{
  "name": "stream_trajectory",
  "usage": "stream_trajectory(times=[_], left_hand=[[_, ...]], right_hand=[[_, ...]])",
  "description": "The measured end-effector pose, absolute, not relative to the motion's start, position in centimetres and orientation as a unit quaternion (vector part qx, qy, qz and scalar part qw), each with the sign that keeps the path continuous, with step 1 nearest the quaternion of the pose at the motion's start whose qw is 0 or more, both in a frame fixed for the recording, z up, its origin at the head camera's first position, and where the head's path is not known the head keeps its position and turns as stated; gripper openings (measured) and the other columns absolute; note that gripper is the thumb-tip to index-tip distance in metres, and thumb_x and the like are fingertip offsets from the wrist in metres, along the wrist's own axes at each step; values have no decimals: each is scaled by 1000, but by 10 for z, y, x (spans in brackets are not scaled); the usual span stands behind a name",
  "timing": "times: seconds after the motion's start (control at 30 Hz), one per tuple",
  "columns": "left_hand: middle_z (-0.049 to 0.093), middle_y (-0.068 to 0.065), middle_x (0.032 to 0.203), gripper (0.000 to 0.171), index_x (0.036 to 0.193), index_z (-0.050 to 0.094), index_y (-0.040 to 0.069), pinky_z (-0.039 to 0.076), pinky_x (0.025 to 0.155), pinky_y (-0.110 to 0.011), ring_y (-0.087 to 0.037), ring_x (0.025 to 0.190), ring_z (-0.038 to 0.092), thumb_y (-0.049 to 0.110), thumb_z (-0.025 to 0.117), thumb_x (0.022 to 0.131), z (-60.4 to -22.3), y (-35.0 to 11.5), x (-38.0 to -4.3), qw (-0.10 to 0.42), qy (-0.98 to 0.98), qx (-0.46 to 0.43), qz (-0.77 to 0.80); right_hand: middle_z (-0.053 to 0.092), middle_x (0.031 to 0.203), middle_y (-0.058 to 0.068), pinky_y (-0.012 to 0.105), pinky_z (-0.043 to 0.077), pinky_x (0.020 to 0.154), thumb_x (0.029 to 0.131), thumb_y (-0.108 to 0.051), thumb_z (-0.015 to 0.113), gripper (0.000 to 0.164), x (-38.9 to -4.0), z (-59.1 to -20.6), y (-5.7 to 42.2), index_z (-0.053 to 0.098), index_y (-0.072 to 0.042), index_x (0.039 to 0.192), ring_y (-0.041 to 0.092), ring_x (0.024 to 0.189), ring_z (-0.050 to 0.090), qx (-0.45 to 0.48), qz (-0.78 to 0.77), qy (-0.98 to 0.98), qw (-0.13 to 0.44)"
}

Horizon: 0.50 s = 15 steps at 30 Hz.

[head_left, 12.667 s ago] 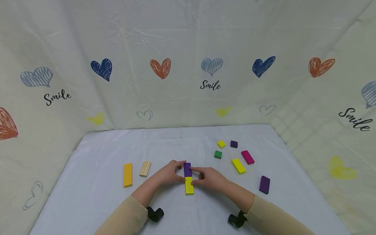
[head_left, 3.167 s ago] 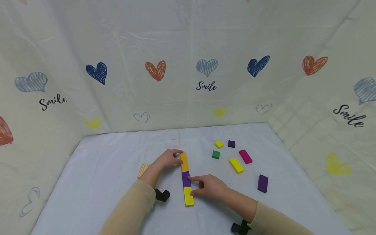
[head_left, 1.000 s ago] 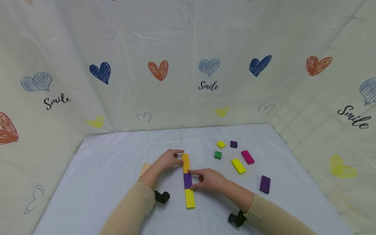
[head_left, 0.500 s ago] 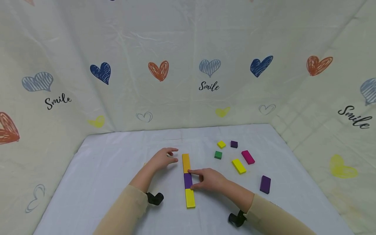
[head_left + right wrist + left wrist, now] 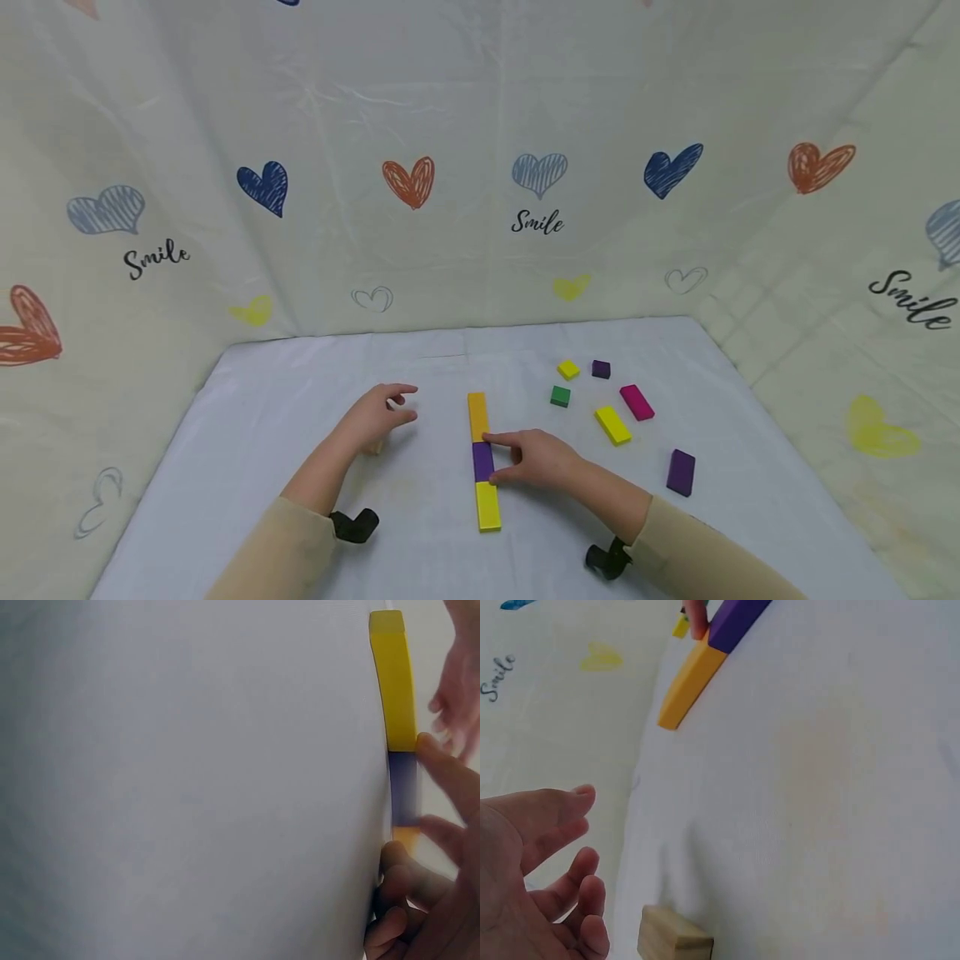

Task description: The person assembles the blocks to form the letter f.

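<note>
A row lies on the white cloth in the head view: an orange block [image 5: 477, 415] at the far end, a purple block [image 5: 483, 462] in the middle, a yellow block [image 5: 488, 507] nearest. My right hand [image 5: 542, 457] touches the row's right side, index fingertip by the orange-purple joint and thumb by the purple-yellow joint; its other fingers are curled. To the left of the row, my left hand [image 5: 371, 417] is held off the cloth with nothing in it. Beneath it is a plain wooden block [image 5: 673, 934], mostly hidden by the hand in the head view.
Right of the row lie a small yellow block [image 5: 568, 369], a small dark purple block [image 5: 601, 369], a green block [image 5: 560, 396], a magenta block [image 5: 637, 402], a longer yellow block [image 5: 612, 425] and a larger purple block [image 5: 680, 472]. A heart-printed curtain [image 5: 465, 250] stands behind.
The orange block has gone from the left side to the row's far end. My left hand has let go of it and moved left over the wooden block; my right hand stays at the row.
</note>
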State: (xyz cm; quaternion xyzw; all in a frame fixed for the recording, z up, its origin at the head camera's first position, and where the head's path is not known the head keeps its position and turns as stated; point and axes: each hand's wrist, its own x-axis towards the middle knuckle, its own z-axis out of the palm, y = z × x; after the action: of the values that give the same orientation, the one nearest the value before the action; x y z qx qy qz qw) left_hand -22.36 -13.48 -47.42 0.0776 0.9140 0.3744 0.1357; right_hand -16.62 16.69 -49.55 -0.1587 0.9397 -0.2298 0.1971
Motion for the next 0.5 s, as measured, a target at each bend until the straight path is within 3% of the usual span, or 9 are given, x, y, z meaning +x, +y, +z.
stream_trajectory(times=[0.3, 0.5], left_hand=[[59, -12, 121, 46, 136, 61, 14, 49, 76, -39, -27, 104, 55, 23, 71, 92, -478, -171, -208, 130, 920, 55, 366], [58, -13, 122, 46, 134, 62, 13, 50, 77, -40, -29, 105, 55, 23, 72, 91, -484, -182, -204, 127, 933, 37, 336]], right_hand=[[55, 74, -5, 25, 39, 59, 78, -52, 79, 70, -165, -495, 166, 54, -38, 142, 12, 70, 49, -155, -227, 940, 202], [54, 74, -5, 25, 39, 59, 79, -51, 79, 70, -164, -494, 166, 54, -38, 143, 12, 70, 48, -162, -226, 940, 198]])
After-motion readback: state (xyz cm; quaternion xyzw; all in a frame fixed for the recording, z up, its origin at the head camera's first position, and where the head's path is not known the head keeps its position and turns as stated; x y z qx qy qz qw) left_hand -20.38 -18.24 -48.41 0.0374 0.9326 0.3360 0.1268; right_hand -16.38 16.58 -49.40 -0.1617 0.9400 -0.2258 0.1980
